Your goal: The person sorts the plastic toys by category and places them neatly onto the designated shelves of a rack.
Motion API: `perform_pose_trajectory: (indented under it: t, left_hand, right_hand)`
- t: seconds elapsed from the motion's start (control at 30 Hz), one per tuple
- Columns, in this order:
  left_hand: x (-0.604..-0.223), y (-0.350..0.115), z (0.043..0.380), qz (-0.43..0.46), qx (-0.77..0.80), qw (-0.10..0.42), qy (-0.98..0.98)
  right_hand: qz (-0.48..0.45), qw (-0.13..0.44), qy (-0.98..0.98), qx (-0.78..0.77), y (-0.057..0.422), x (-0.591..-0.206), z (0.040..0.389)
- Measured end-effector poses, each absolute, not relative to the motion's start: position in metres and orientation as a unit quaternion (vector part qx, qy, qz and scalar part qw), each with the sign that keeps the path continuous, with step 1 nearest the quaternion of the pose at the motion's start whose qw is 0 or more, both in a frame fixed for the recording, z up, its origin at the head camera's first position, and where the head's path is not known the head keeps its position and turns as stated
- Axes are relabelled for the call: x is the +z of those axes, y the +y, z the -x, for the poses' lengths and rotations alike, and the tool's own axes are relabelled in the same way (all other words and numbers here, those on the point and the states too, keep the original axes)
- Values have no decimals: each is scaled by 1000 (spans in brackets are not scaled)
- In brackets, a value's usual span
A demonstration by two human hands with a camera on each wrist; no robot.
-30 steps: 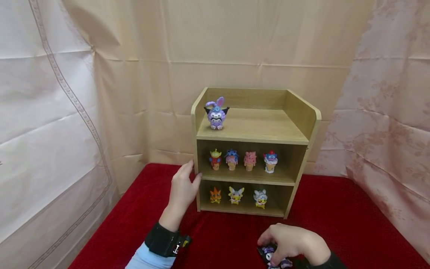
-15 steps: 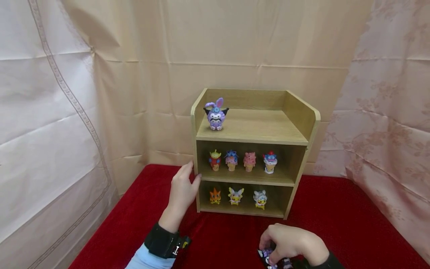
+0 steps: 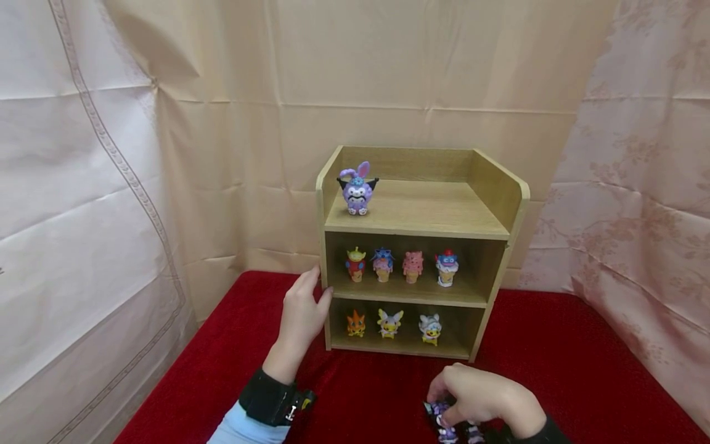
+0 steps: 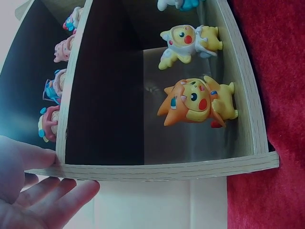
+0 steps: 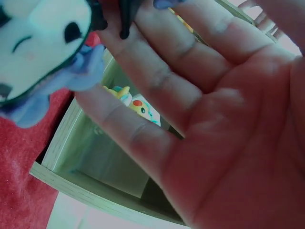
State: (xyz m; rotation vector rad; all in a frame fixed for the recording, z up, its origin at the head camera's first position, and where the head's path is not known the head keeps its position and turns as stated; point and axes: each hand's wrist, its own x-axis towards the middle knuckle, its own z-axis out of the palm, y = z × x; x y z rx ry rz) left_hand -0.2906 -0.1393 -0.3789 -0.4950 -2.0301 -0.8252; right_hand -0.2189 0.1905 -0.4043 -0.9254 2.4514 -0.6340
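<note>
My left hand [image 3: 302, 311] rests against the left side of a wooden shelf unit [image 3: 416, 231]. In the left wrist view its thumb touches the panel's front edge and the fingers lie almost straight along the outside. Low at the front, my right hand [image 3: 479, 398] pinches a purple figurine [image 3: 445, 433] between thumb and fingers. The right wrist view shows that figurine's white face [image 5: 47, 43] at the fingertips, with purple and black parts around it. More purple and dark pieces [image 3: 474, 433] show under the right hand, partly hidden by it.
A purple rabbit-eared figurine [image 3: 357, 191] stands at the top shelf's left. Several ice-cream-cone figurines, one pink [image 3: 413, 266], line the middle shelf. Below are three figurines: an orange one [image 3: 355, 324], a grey-and-yellow one [image 3: 390, 324] and a white-hooded one [image 3: 429, 328]. Red cloth [image 3: 388, 394] covers the table.
My right hand has risen slightly, and the purple figurine at its fingertips has turned to stand more upright. The left hand and the shelf unit have stayed put.
</note>
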Motion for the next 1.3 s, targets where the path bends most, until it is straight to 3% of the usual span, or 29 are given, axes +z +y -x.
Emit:
perform_pose_trajectory:
  t: [0.67, 1.3]
  left_hand:
    - [-378, -138, 291, 197, -328, 423, -821]
    - [-379, -141, 290, 187, -331, 408, -830]
  right_hand:
    - [378, 35, 896, -231, 194, -391, 225]
    - [419, -261, 831, -255, 204, -373, 218]
